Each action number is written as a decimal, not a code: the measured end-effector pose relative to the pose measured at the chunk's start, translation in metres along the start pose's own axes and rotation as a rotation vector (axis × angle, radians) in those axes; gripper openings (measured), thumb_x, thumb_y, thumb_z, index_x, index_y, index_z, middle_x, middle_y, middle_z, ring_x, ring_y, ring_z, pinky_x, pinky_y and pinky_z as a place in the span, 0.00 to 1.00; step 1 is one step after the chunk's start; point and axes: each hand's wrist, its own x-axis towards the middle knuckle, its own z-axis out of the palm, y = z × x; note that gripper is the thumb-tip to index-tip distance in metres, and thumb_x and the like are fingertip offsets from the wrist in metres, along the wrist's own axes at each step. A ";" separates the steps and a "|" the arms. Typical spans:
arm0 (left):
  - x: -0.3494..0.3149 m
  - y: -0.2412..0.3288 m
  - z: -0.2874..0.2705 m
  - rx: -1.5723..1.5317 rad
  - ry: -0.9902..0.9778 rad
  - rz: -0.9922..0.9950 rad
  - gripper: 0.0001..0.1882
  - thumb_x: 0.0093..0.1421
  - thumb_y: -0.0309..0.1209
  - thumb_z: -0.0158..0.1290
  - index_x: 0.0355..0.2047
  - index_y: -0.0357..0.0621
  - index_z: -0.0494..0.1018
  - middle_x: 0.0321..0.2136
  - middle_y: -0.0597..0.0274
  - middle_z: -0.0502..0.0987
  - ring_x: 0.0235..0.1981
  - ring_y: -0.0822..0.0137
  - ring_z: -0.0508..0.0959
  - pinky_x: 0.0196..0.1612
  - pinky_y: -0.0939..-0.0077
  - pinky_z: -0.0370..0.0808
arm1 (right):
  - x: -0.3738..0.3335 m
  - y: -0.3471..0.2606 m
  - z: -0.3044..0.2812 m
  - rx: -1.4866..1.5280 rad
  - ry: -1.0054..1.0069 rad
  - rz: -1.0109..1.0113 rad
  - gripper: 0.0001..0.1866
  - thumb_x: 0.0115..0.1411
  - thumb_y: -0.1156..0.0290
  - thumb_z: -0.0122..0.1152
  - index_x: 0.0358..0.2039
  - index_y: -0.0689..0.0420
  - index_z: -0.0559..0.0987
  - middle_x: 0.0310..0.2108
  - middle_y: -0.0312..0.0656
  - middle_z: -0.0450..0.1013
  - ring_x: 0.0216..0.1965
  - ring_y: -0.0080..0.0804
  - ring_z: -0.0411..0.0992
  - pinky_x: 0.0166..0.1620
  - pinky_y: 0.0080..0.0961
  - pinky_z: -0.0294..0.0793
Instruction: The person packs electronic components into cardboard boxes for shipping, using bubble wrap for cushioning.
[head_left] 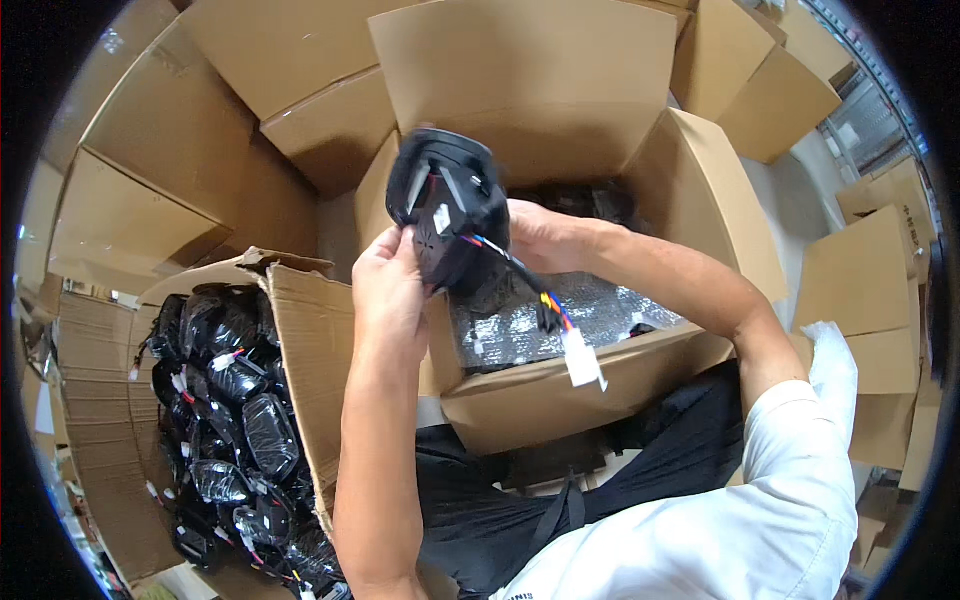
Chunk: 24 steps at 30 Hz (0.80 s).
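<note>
A black wired unit point(437, 215) is held over an open carton point(600, 390), its lower edge clamped by the fingers of the left hand point(391, 275); beside it, the right hand's point(545, 236) fingers are hidden, their grip untellable

Print seen in few places: clothing, one carton, perhaps a small label.

Near edge, centre: short line of dark capitals point(520, 596) on the white shirt point(660, 540), cut off by the rim of the view. Right side: dark characters point(914, 228) in a column on the face of a brown carton point(880, 260), strongly slanted by the lens, too small to make out fully. Centre: small white label point(441, 218) on the black unit point(436, 246); any lettering there too fine to read. White piece point(582, 360) at the end of the unit's cable: plug or tag, cannot tell which; no marking legible.
</note>
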 end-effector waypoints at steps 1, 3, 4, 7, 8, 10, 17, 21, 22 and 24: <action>-0.001 -0.003 0.011 0.018 -0.011 -0.008 0.09 0.69 0.31 0.50 0.41 0.39 0.76 0.30 0.65 0.80 0.25 0.77 0.77 0.26 0.80 0.74 | 0.001 0.001 0.010 0.182 0.033 0.040 0.37 0.59 0.36 0.54 0.57 0.53 0.73 0.53 0.36 0.75 0.55 0.29 0.69 0.58 0.36 0.68; -0.001 -0.009 0.019 0.152 -0.041 -0.046 0.11 0.70 0.31 0.47 0.42 0.39 0.76 0.29 0.64 0.80 0.25 0.75 0.77 0.27 0.78 0.75 | -0.006 0.000 0.004 0.268 -0.123 -0.010 0.38 0.58 0.36 0.55 0.57 0.53 0.73 0.53 0.37 0.75 0.55 0.30 0.70 0.60 0.37 0.67; -0.003 -0.007 0.022 0.291 -0.067 -0.073 0.13 0.71 0.31 0.43 0.43 0.39 0.77 0.29 0.64 0.79 0.26 0.74 0.77 0.28 0.76 0.75 | -0.010 -0.005 0.005 0.247 -0.139 -0.024 0.38 0.58 0.36 0.54 0.57 0.53 0.73 0.53 0.37 0.75 0.55 0.30 0.70 0.61 0.38 0.66; -0.004 0.002 0.023 0.657 -0.012 -0.029 0.11 0.66 0.27 0.46 0.40 0.34 0.77 0.24 0.59 0.79 0.25 0.70 0.78 0.27 0.71 0.75 | -0.014 -0.005 0.012 0.309 -0.039 -0.053 0.34 0.58 0.43 0.61 0.54 0.58 0.73 0.50 0.40 0.76 0.52 0.30 0.73 0.59 0.34 0.71; -0.001 0.003 0.019 0.840 0.015 0.009 0.10 0.63 0.25 0.49 0.39 0.32 0.77 0.23 0.56 0.79 0.26 0.67 0.79 0.29 0.68 0.76 | -0.012 -0.004 0.012 0.303 0.025 -0.090 0.33 0.58 0.45 0.64 0.52 0.60 0.74 0.48 0.41 0.76 0.51 0.30 0.74 0.57 0.33 0.73; 0.008 -0.017 0.002 0.913 0.053 0.120 0.08 0.55 0.22 0.54 0.35 0.30 0.77 0.25 0.46 0.80 0.29 0.52 0.82 0.35 0.59 0.77 | -0.011 -0.003 0.019 0.277 0.079 -0.057 0.38 0.51 0.44 0.71 0.53 0.60 0.73 0.47 0.40 0.77 0.50 0.30 0.75 0.55 0.32 0.76; -0.011 -0.010 0.013 1.419 0.061 0.381 0.08 0.48 0.22 0.58 0.31 0.34 0.76 0.29 0.42 0.79 0.36 0.41 0.80 0.41 0.51 0.76 | -0.024 0.014 -0.002 0.262 0.085 0.033 0.40 0.53 0.54 0.74 0.60 0.62 0.67 0.53 0.45 0.72 0.55 0.31 0.72 0.56 0.33 0.76; -0.003 -0.012 0.001 1.534 -0.016 0.428 0.08 0.61 0.30 0.54 0.29 0.38 0.76 0.28 0.42 0.79 0.34 0.42 0.80 0.40 0.51 0.76 | -0.039 0.011 -0.046 0.120 0.182 0.133 0.46 0.53 0.54 0.74 0.65 0.63 0.61 0.58 0.46 0.68 0.58 0.31 0.68 0.60 0.36 0.72; -0.003 -0.009 0.000 1.534 -0.010 0.422 0.08 0.61 0.30 0.54 0.29 0.38 0.76 0.28 0.42 0.79 0.34 0.42 0.80 0.40 0.51 0.76 | -0.044 0.012 -0.064 0.037 0.236 0.157 0.48 0.54 0.54 0.74 0.66 0.64 0.59 0.58 0.48 0.68 0.59 0.31 0.68 0.60 0.35 0.72; -0.004 -0.004 0.003 1.510 0.081 0.377 0.13 0.63 0.36 0.55 0.32 0.37 0.79 0.29 0.44 0.81 0.35 0.45 0.81 0.40 0.53 0.76 | -0.062 0.036 -0.126 -0.105 0.433 0.279 0.45 0.55 0.58 0.73 0.65 0.67 0.60 0.58 0.48 0.69 0.56 0.34 0.71 0.58 0.35 0.74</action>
